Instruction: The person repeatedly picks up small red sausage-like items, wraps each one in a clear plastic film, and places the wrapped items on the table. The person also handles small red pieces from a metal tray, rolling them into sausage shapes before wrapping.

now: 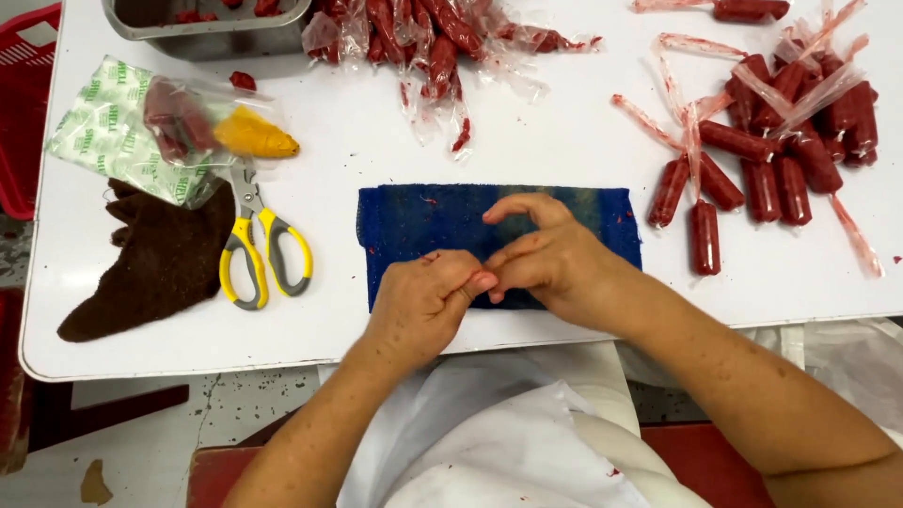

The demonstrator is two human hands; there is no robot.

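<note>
Blue cloth [414, 221] at frame centre lies under my left hand [423, 301] and right hand [550, 259], fingertips pinched together; whatever they grip, I cannot tell. Working low over it should keep red smears off the counter [527, 141].

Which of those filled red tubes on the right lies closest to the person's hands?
The upright red tube standing alone at the group's lower edge, just right of the blue cloth. It is nearest the right hand; the others lie farther up and right.
</note>
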